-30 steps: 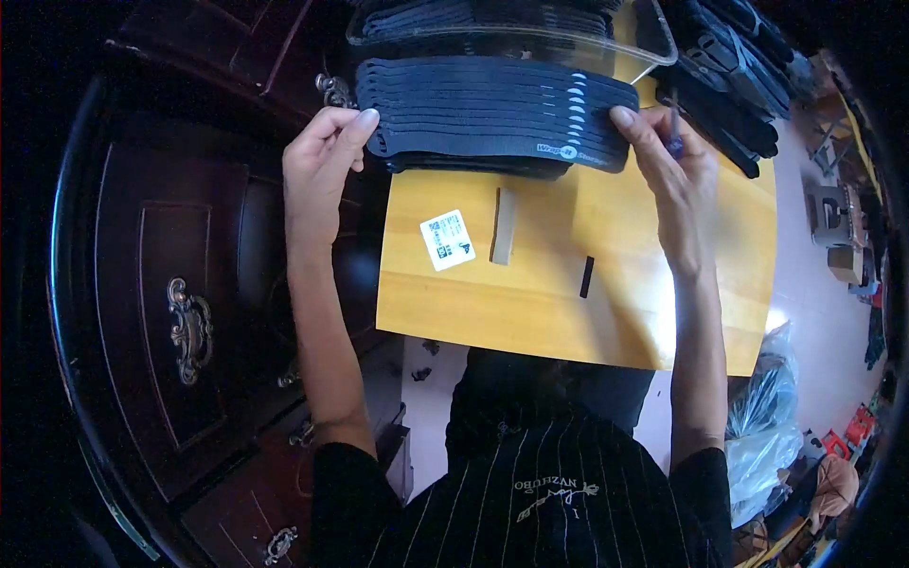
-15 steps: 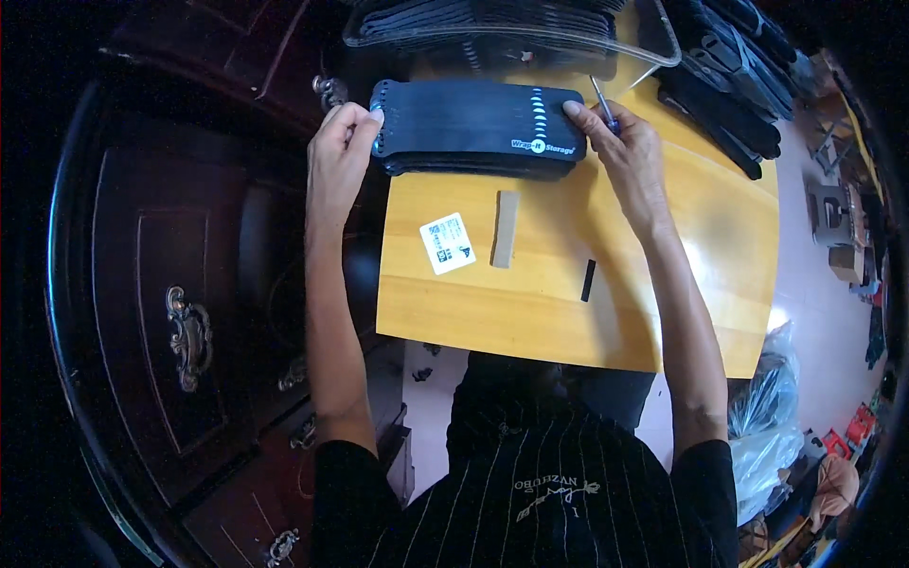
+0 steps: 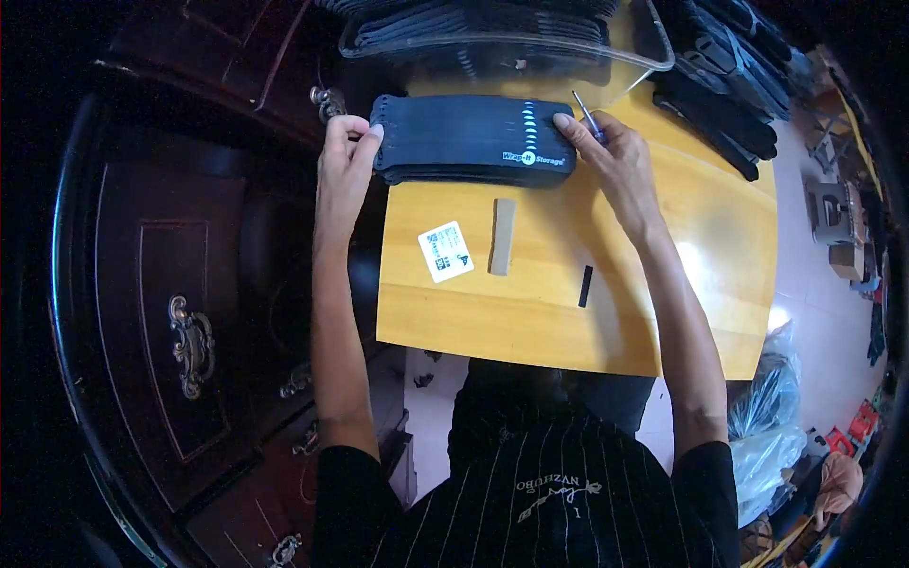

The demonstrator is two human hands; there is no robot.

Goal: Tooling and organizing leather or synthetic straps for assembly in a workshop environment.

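A stack of wide black straps with white print near the right end lies across the far part of the wooden table. My left hand pinches the stack's left end, thumb on top by the scalloped edge. At the opposite end my right hand grips the straps, its thumb pressed on the top one. A slim pen-like tool with a thin metal shaft sticks up from the right hand's fingers; its lower part is hidden.
A clear plastic bin of black straps stands behind the stack. More dark straps lie at the far right. On the table are a white label, a grey-brown strip and a short black strip. Dark drawers stand at left.
The top strap has come down a little toward me and now sits more evenly over the straps beneath. Both hands stay at its ends.
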